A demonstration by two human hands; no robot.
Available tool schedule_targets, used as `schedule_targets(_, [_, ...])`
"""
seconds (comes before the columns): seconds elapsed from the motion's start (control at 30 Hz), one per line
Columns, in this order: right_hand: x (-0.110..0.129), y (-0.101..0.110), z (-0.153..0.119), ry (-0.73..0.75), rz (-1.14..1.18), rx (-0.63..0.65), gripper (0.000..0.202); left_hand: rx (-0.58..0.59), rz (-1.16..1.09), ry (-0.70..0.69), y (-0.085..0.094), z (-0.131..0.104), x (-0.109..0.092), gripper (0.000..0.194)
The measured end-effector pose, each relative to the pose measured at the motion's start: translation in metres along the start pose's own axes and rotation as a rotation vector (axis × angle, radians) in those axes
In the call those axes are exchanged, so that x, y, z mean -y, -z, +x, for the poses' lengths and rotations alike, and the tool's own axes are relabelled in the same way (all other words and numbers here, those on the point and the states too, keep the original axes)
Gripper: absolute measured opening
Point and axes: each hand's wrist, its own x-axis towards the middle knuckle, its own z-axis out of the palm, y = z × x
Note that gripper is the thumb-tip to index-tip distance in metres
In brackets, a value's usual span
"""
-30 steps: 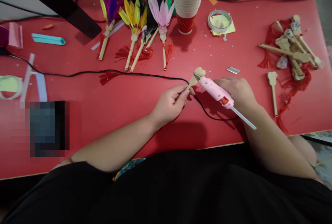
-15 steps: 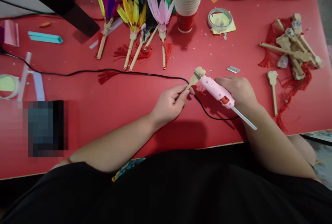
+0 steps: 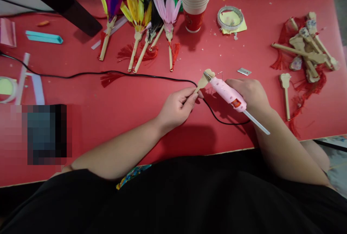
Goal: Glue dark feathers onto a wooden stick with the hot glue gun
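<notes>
Black top (image 3: 176, 198) at 6 o'clock; short black sleeves (image 3: 73, 190) at 8 and 4 o'clock; forearms (image 3: 116, 147), left hand (image 3: 177, 107), right hand (image 3: 252, 93) bare.

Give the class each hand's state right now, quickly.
Left hand: closed, holding a wooden stick.
Right hand: closed, holding the pink glue gun.

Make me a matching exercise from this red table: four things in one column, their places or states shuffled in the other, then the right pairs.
Column one
1. Pink glue gun
2. Paper cups
3. Small blade
4. Wooden paddle at the nozzle

Column two
A. Lying flat on the red table
B. Gripped by the left hand
C. Held in the right hand
D. Stacked upright beside the pink feathers

Pairs: 1-C, 2-D, 3-A, 4-B
</notes>
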Motion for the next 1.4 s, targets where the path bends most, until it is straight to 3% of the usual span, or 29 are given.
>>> schedule_targets(0.23, [0.007, 0.008, 0.000, -0.034, 0.038, 0.052, 0.039, -0.004, 0.004, 0.006, -0.001, -0.001, 0.000, 0.038])
schedule_targets(0.4, [0.000, 0.003, 0.002, -0.024, 0.040, -0.003, 0.035, -0.003, -0.027, 0.022, -0.001, -0.002, 0.002, 0.038])
schedule_targets(0.57, [-0.012, -0.003, -0.001, -0.031, 0.075, -0.141, 0.026, -0.023, -0.022, 0.025, -0.001, -0.001, 0.005, 0.042])
schedule_targets(0.87, [-0.009, 0.001, 0.001, 0.076, 0.092, -0.014, 0.029, -0.002, -0.054, 0.034, -0.002, -0.002, 0.004, 0.046])
schedule_targets(1.03, [-0.010, -0.001, 0.001, 0.133, 0.090, -0.020, 0.015, 0.010, -0.066, 0.038, -0.002, -0.003, 0.002, 0.048])
schedule_targets(1.4, [-0.005, 0.006, 0.001, 0.034, 0.113, 0.080, 0.031, -0.010, -0.040, 0.016, -0.002, -0.002, 0.003, 0.043])
